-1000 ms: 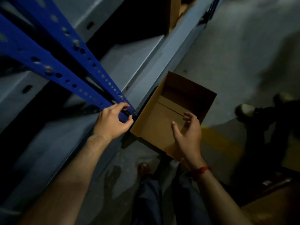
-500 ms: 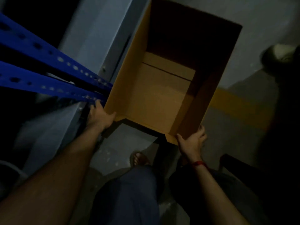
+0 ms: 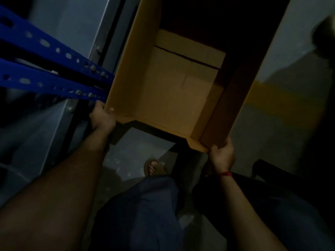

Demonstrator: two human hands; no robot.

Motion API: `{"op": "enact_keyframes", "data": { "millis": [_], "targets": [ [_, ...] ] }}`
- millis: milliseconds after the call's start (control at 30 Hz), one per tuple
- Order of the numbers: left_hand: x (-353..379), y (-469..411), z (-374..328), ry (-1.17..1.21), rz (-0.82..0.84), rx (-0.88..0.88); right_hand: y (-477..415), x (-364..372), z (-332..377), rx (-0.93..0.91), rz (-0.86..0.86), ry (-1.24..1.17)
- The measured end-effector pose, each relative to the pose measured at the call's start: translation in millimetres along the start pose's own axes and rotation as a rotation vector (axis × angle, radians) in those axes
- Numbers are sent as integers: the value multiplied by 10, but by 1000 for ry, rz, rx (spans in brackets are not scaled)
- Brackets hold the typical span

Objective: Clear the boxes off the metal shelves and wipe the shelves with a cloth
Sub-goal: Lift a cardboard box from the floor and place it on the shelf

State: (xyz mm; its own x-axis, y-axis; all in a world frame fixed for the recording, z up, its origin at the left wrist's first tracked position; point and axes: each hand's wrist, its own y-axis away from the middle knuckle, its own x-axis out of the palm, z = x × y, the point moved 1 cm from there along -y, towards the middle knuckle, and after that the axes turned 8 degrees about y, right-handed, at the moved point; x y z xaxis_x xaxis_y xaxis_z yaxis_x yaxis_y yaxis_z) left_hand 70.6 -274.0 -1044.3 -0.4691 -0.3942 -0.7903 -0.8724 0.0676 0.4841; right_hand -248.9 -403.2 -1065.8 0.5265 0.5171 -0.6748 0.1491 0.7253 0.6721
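blue perforated shelf posts point(image 3: 54, 51) sit left of the left-hand grip, with the grey metal shelf point(image 3: 72, 20) above them. left hand point(image 3: 102, 117) curls round the near left corner of the open cardboard box point(image 3: 174, 91), one fingertip hooked over the rim. box is held between both grips, beside the posts, touching or not can't tell. right hand point(image 3: 222, 153) clamps the near right corner, thumb on the near edge. red wrist band point(image 3: 226, 173) just below that grip. sandalled foot point(image 3: 155, 167) lower down between the grips.
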Motion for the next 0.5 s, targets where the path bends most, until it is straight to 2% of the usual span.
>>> {"op": "enact_keyframes", "data": {
  "millis": [167,267,333,500],
  "targets": [
    [-403,290,-375,159,5,64,257,-526,356,-14,-105,-73],
    [-642,524,-685,302,-23,139,515,-859,613,-120,-120,-189],
    [-724,694,-869,375,22,156,689,-1015,770,-194,-96,-199],
    [-924,1001,-1184,255,151,246,865,-1377,923,-253,-4,-176]
  ]
}}
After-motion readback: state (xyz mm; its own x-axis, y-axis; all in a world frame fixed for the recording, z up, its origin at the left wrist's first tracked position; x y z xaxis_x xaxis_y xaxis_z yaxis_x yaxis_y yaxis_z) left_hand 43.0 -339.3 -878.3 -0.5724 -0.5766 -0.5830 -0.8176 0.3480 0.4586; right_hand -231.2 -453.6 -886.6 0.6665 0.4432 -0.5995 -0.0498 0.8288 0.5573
